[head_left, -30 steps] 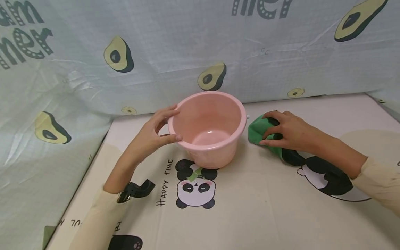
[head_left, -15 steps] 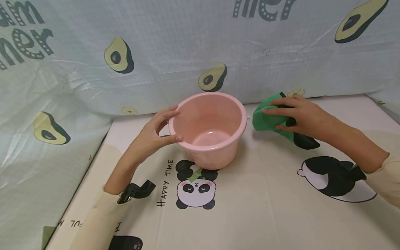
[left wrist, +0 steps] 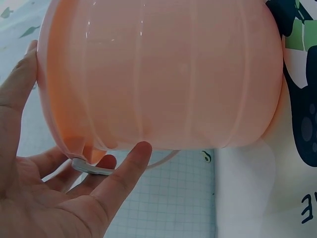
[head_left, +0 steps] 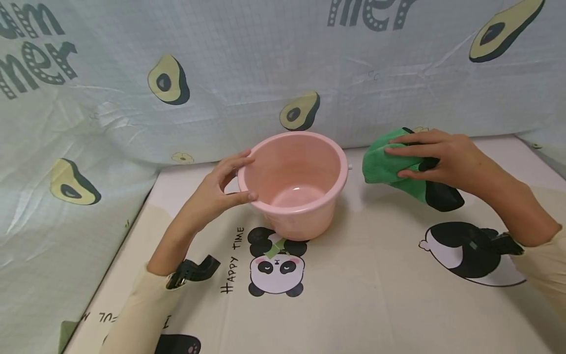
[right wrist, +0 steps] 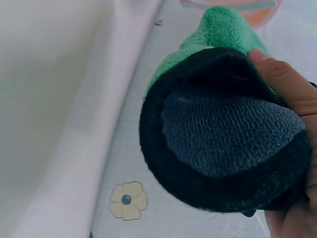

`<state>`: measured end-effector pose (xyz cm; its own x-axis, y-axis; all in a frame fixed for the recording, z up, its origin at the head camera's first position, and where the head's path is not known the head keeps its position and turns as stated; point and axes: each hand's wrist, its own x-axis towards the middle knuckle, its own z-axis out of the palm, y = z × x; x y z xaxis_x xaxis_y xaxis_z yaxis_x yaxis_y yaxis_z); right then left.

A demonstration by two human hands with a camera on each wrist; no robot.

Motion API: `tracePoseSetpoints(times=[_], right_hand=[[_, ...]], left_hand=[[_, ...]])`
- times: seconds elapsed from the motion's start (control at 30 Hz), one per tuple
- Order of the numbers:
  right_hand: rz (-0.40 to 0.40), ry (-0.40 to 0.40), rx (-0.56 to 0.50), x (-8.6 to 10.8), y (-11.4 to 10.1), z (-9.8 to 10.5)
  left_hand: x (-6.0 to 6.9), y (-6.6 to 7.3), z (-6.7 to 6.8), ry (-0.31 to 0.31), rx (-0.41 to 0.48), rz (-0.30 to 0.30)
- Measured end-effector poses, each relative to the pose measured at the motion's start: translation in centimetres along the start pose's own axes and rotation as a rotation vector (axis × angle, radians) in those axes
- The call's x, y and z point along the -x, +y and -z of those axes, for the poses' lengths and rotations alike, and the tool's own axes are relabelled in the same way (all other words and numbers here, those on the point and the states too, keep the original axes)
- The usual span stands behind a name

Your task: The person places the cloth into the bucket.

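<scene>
A pink plastic bucket (head_left: 305,216) stands upright on the printed table cover, its inside visible. My left hand (head_left: 216,187) holds it by the left rim, thumb at the near side and fingers farther back. In the left wrist view, fingers of the left hand (left wrist: 64,193) lie by the handle mount and against the bucket's wall (left wrist: 163,74). To the bucket's right, my right hand (head_left: 455,160) grips a green and black terry cloth (head_left: 389,164) above the table. The right wrist view shows the cloth's dark grey face (right wrist: 223,134) and black border, bunched into a curve.
Behind the bucket rises a hanging sheet (head_left: 230,98) printed with avocados. The light table cover (head_left: 345,295) carries panda prints. Dark wrist mounts (head_left: 194,269) sit at both sleeves.
My right hand has lifted the cloth off the table, up and slightly right, away from the bucket. The left hand and bucket have stayed put.
</scene>
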<state>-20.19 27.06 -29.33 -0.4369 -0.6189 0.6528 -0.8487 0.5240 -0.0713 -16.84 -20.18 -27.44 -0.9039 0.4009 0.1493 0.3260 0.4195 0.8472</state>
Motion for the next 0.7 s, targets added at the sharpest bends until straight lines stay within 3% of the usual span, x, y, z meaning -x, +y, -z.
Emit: tracePoseSetpoints(times=[0.3, 0.7], right_hand=[[0.006, 0.062, 0.04, -0.8, -0.7, 0.2], [0.014, 0.094, 0.052, -2.5, -2.4, 1.0]], left_hand=[[-0.1, -0.2, 0.0, -0.008, 0.062, -0.006], [-0.2, -0.6, -0.2, -0.013, 0.06, 0.0]])
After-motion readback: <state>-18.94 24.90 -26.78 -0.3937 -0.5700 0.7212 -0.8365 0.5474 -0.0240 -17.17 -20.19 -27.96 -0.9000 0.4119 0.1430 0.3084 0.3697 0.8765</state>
